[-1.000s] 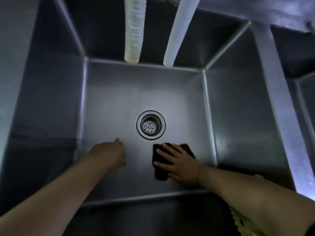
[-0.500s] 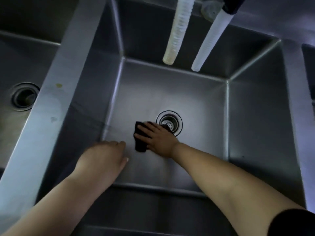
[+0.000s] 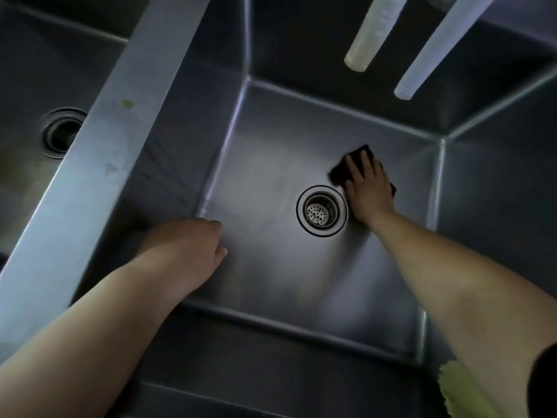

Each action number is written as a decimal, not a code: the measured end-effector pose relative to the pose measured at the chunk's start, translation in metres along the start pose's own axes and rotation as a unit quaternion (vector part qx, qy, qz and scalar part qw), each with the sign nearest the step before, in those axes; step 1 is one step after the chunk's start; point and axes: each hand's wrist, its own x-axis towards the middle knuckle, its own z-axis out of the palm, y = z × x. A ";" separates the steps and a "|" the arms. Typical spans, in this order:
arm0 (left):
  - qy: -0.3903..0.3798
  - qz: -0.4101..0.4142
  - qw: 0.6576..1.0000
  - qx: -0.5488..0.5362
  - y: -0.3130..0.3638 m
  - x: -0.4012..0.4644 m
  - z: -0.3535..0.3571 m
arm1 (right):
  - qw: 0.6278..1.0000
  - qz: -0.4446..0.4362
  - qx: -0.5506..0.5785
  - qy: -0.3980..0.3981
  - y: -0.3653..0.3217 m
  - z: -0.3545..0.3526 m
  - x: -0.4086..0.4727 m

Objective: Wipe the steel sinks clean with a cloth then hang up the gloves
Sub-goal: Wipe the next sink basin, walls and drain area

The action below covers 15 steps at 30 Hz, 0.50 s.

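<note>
1. Fingers (image 3: 358, 167) of the right hand (image 3: 368, 188) lie straight and spread, pressing a dark cloth (image 3: 360, 153) flat on the floor of the steel sink (image 3: 271, 164).
2. Cloth and hand sit just right of the round drain (image 3: 322, 210), the heel of the hand close to the drain's rim.
3. Left hand (image 3: 193, 245) hangs over the near left corner of the sink floor, fingers loosely curled and holding nothing; whether it touches the steel I cannot tell.
4. Two pale ribbed hoses (image 3: 369, 34) hang over the far wall of the sink.
5. A steel divider (image 3: 99, 164) separates it from a second sink (image 3: 27, 86) on the left with its own drain (image 3: 61, 132).
6. Something yellow-green (image 3: 464, 387) shows at the near right edge, under the right forearm.
</note>
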 end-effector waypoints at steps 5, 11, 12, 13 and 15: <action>-0.027 -0.018 0.999 0.001 0.003 0.000 -0.004 | 1.000 0.010 -0.002 0.000 0.020 0.001 -0.090; -0.032 -0.037 0.999 -0.016 0.005 0.002 -0.007 | 0.973 -0.211 -0.031 -0.085 -0.010 -0.001 -0.151; -0.029 -0.038 0.999 -0.021 0.004 0.002 -0.006 | 0.966 -0.240 -0.034 -0.087 -0.018 -0.002 -0.155; -0.028 -0.039 0.999 -0.026 0.004 0.003 -0.005 | 0.960 -0.261 -0.038 -0.094 -0.027 -0.003 -0.158; -0.027 -0.037 0.998 -0.039 0.005 0.000 -0.004 | 0.950 -0.279 -0.058 -0.125 -0.048 -0.011 -0.161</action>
